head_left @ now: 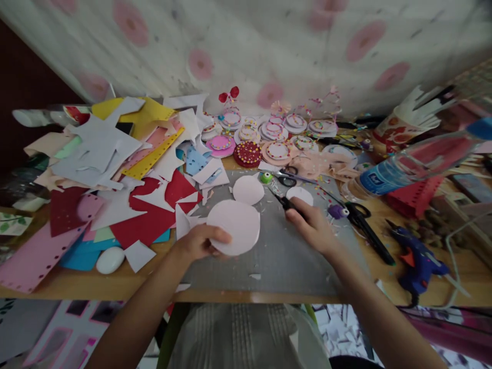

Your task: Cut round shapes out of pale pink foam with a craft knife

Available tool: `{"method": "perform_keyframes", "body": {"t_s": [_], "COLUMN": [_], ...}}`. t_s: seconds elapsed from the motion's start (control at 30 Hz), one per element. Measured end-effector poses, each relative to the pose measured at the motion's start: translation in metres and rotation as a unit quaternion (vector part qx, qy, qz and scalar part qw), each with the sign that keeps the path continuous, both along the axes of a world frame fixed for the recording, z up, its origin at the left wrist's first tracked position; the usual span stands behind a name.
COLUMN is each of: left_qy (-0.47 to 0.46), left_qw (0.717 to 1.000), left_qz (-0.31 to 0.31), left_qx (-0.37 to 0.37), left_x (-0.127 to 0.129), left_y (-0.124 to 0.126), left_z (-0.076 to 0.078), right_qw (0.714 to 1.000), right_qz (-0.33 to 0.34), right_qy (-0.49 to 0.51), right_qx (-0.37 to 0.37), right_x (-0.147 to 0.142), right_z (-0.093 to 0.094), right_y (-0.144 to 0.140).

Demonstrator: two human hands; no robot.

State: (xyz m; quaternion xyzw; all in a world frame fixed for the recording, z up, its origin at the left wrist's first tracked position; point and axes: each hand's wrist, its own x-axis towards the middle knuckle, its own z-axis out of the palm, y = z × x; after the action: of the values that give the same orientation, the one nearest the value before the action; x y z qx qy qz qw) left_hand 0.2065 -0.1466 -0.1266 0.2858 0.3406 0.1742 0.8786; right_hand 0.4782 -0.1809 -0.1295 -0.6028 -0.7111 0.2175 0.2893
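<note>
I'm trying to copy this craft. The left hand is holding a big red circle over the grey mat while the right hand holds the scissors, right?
Not quite. The circle in the left hand is pale pink, not red, as the head view shows. The rest stands: it is held over the grey mat, and the right hand grips the scissors.

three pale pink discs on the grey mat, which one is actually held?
The largest pink disc, nearest the table's front edge: the left hand grips its left rim. The two smaller discs lie free behind it.
</note>
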Motion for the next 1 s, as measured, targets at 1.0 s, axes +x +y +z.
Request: {"method": "perform_keyframes", "body": {"t_s": [1.0], "left_qy": [-0.029], "left_qw": [0.994], "left_qz": [-0.105], "left_qx": [0.000], "left_x": [0.009], "left_y": [0.042], "left_z": [-0.003], "right_qw": [0.975], "right_qz": [0.156], "right_qy": [-0.117], "right_qx": [0.111], "right_x": [0.001], "right_z": [-0.011], "right_y": [0.020]}}
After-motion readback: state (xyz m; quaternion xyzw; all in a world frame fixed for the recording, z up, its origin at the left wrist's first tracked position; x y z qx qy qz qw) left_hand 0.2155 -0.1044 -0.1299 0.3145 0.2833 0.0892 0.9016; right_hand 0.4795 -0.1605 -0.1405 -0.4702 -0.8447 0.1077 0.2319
